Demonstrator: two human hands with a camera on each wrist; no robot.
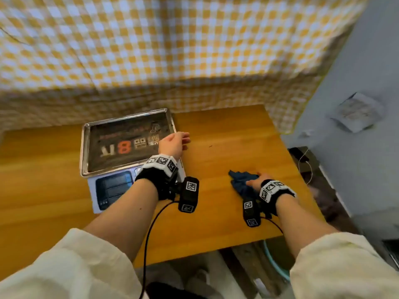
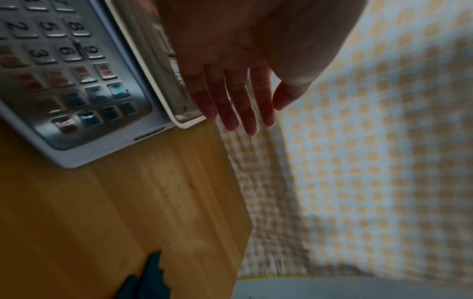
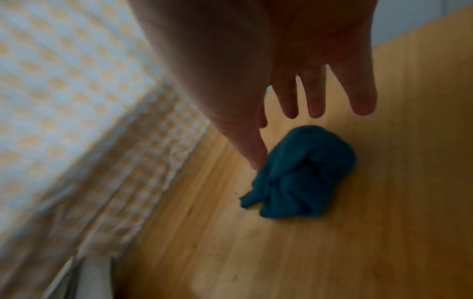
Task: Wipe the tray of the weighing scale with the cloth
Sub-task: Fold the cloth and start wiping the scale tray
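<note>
A white weighing scale (image 1: 103,190) with a keypad (image 2: 69,76) stands on the wooden table, and its steel tray (image 1: 85,147) carries a dark printed sheet. My left hand (image 1: 174,141) hovers by the tray's right edge (image 2: 184,117), fingers (image 2: 245,113) straight and holding nothing. A crumpled dark blue cloth (image 1: 241,180) (image 3: 302,174) lies on the table to the right. Just above it is my right hand (image 1: 257,180) (image 3: 289,125), fingers spread, its thumb tip (image 3: 256,159) at the cloth's edge without gripping it.
A yellow-and-white checked cloth (image 1: 194,39) hangs along the wall behind the table (image 1: 226,137). The table's right edge drops to a grey floor with a dark object and a cable (image 1: 302,160). A teal basin rim (image 1: 276,264) shows under the front edge.
</note>
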